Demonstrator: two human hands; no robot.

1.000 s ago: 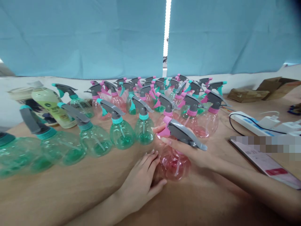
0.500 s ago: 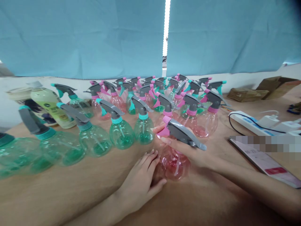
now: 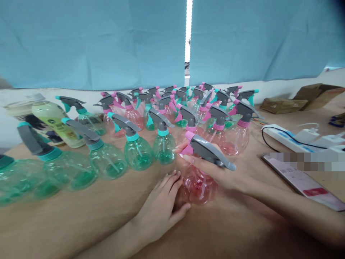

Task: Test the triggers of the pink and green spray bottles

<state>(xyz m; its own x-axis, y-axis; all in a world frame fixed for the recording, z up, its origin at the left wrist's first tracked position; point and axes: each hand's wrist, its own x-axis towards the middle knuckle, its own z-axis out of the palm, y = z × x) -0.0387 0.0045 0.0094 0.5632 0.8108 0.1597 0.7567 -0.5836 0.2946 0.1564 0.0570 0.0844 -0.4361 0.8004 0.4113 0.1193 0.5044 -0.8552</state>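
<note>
A pink see-through spray bottle (image 3: 199,189) with a grey and pink trigger head stands on the table in front of me. My right hand (image 3: 218,174) is wrapped around its neck, just under the trigger head, with fingers reaching past the pink trigger. To its left, my left hand (image 3: 161,207) rests on the tabletop with fingers stretched out and thumb apart, close to the base of the bottle. Whether the fingertips touch it I cannot tell. The nearest green spray bottle (image 3: 165,149) stands just beyond my hands.
Green spray bottles (image 3: 107,162) form a row on the left, with several pink and green ones behind. A labelled bottle (image 3: 58,120) stands at the back left. On the right lie a phone (image 3: 293,176), a power strip (image 3: 285,138) and brown cardboard (image 3: 283,104). A blue curtain (image 3: 94,43) hangs behind.
The view has shifted very slightly. Both hands and the pink spray bottle keep the same places relative to each other.
</note>
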